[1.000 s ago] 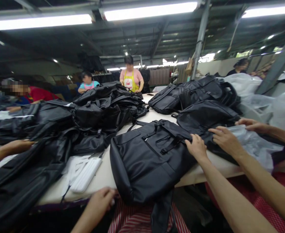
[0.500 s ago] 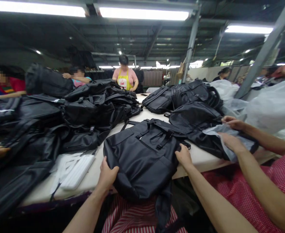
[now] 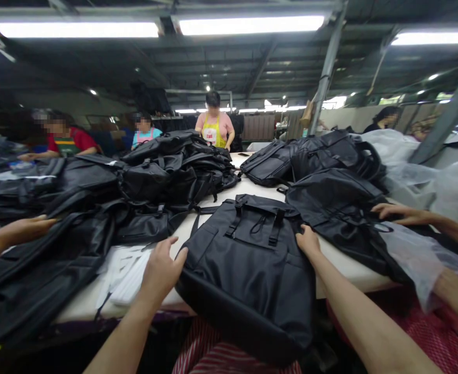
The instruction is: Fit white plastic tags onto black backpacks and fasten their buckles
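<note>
A black backpack [image 3: 248, 275] with two buckled straps on its flap lies in front of me, its bottom hanging over the table edge above my lap. My left hand [image 3: 163, 267] is beside its left edge, fingers spread, the thumb at or very near the side. On the opposite side, my right hand [image 3: 309, 241] is closed on the backpack's upper right edge, fingertips partly hidden. Left of the backpack, a stack of white strips [image 3: 129, 283] lies on the white table [image 3: 248, 188], partly behind my left hand and forearm.
Black backpacks are heaped at the left [image 3: 162, 174] and right [image 3: 318, 156]. A co-worker's hands at right handle a clear plastic bag [image 3: 416, 254] by a black backpack [image 3: 341, 223]. Another person's hand [image 3: 29, 228] touches a bag at left. More people stand beyond the table.
The backpack has turned and slid towards me, its bottom now lower over my lap. My left hand has loosened and spread its fingers. The co-worker's plastic bag has come off the neighbouring backpack's end.
</note>
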Tool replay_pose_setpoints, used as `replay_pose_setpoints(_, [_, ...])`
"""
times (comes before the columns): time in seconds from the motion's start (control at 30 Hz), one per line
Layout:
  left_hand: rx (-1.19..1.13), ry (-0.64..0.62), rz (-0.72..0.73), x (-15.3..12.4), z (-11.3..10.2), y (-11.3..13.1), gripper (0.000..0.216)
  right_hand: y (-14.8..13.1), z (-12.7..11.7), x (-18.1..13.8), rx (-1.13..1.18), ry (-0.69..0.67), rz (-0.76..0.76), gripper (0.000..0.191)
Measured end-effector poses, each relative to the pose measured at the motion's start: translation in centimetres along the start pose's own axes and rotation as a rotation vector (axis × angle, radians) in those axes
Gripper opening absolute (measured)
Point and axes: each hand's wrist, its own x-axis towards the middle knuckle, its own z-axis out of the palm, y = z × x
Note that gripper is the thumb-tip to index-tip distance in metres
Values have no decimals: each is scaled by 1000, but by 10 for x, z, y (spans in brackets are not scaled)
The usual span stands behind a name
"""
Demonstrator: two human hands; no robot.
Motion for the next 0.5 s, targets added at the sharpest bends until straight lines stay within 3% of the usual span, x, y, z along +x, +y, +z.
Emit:
replay_pose_setpoints(0.1, [155,-295,-182,53,34,-23,53,1,5,-6,-43,9,13,53])
replay_pose_setpoints(0.2, [138,-416,-184,54,45,-30,46,3,3,-8,-87,-6,-12,53])
replay_pose_setpoints(0.33, [43,-428,-82,-10,22,-34,48,6,-3,-7,-142,-48,-72,51])
replay_pose_setpoints(0.43, [-107,-526,-194,-70,4,-51,48,2,-5,-5,-171,-139,-174,51])
replay_pose_setpoints(0.5, [-192,-600,-278,-96,-6,-66,48,-5,-3,-2,-181,-204,-255,52])
